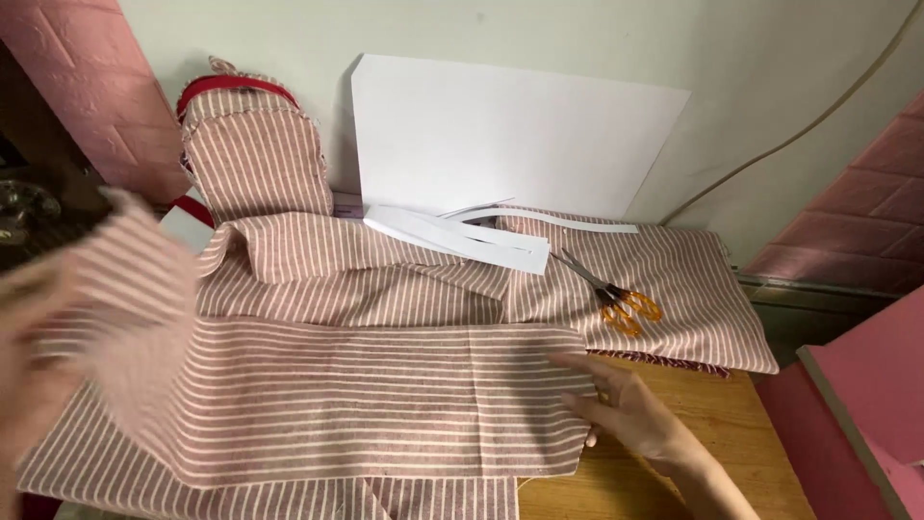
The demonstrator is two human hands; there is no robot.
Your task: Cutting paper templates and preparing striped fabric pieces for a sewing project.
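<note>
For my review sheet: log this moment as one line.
left hand: blurred, lifting striped cloth | right hand: flat on cloth's right edge | scissors: lying apart behind | table: wooden

left hand [29, 356]: bare, motion-blurred | right hand [626, 409]: bare, no sleeve, forearm uncovered

Both hands [630, 409] spread striped fabric [385, 395] beside scissors [616, 299].
</note>
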